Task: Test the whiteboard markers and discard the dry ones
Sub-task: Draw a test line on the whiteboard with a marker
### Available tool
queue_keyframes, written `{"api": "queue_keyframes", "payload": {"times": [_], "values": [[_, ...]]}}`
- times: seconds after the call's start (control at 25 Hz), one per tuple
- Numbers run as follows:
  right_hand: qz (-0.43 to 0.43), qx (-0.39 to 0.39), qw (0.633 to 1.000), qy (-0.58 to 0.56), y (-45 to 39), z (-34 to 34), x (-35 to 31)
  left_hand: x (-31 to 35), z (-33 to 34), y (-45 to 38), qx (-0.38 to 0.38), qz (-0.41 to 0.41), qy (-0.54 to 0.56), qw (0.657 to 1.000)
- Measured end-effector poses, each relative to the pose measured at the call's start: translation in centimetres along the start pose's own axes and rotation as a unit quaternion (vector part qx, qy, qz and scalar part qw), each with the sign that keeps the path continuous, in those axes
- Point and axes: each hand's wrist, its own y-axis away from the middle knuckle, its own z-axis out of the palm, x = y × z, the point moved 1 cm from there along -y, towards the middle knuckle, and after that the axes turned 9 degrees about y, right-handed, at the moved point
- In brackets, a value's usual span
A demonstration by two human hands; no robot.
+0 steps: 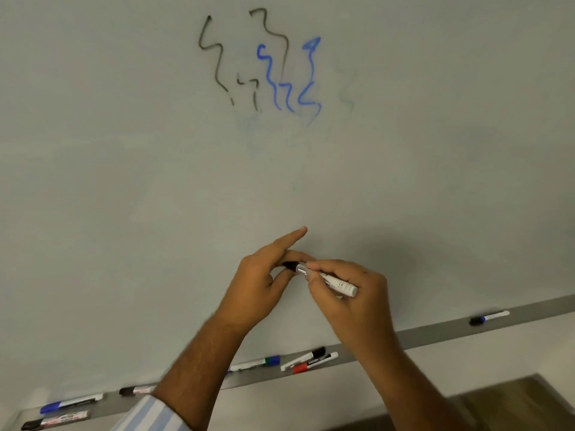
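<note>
A white marker (pixel 340 285) with a black cap (pixel 291 265) is held in front of the whiteboard (pixel 124 166). My right hand (pixel 351 293) grips its white barrel. My left hand (pixel 261 278) pinches the black cap end, with the index finger pointing up toward the board. The cap sits on the marker's end; whether it is fully seated I cannot tell. Black and blue squiggles (pixel 273 66) mark the board's upper middle.
The grey tray (pixel 435 332) under the board carries several markers: a blue-capped one (pixel 70 402) and a black one (pixel 54 420) at the left, a green-and-blue-ended one (pixel 256 363), black-capped (pixel 303 358) and red-capped (pixel 314 363) in the middle, one (pixel 488 317) at the right. A wooden surface (pixel 513 396) lies lower right.
</note>
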Motion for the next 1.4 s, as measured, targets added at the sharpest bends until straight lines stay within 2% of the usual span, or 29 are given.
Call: {"api": "queue_keyframes", "payload": {"times": [0.16, 0.28, 0.52, 0.64, 0.84, 0.96, 1.08, 1.2, 1.28, 1.4], "values": [[0.112, -0.064, 0.985, -0.116, 0.8, -2.9, 3.0, 0.7, 4.2, -0.6, -0.069, -0.054, 0.108, 0.990], [0.140, -0.078, 0.978, -0.131, 1.6, -5.2, 5.6, 0.5, 8.7, -0.7, -0.063, -0.094, 0.150, 0.982], [0.237, -0.083, 0.952, -0.174, 2.9, -7.8, 11.4, -1.7, 16.2, -1.7, -0.040, -0.103, 0.115, 0.987], [0.285, -0.098, 0.941, -0.151, 4.3, -9.5, 15.0, -3.4, 20.4, -1.0, -0.073, -0.129, 0.085, 0.985], [0.338, -0.126, 0.932, -0.028, 10.2, -12.4, 21.7, -8.8, 28.1, 3.1, -0.168, -0.155, -0.054, 0.972], [0.415, -0.156, 0.896, 0.038, 15.4, -14.9, 25.4, -11.1, 32.6, 6.7, -0.228, -0.233, -0.086, 0.942], [0.532, -0.146, 0.833, 0.046, 21.2, -17.2, 29.3, -11.9, 36.8, 9.8, -0.283, -0.291, -0.092, 0.909], [0.635, -0.143, 0.756, 0.069, 27.1, -18.3, 32.9, -12.4, 40.4, 12.7, -0.426, -0.309, -0.112, 0.843], [0.669, -0.157, 0.720, 0.098, 30.5, -18.9, 35.2, -12.9, 42.4, 14.6, -0.488, -0.342, -0.085, 0.799], [0.662, -0.208, 0.702, 0.160, 33.3, -19.5, 37.9, -14.2, 44.3, 16.3, -0.536, -0.358, -0.091, 0.759]]}}
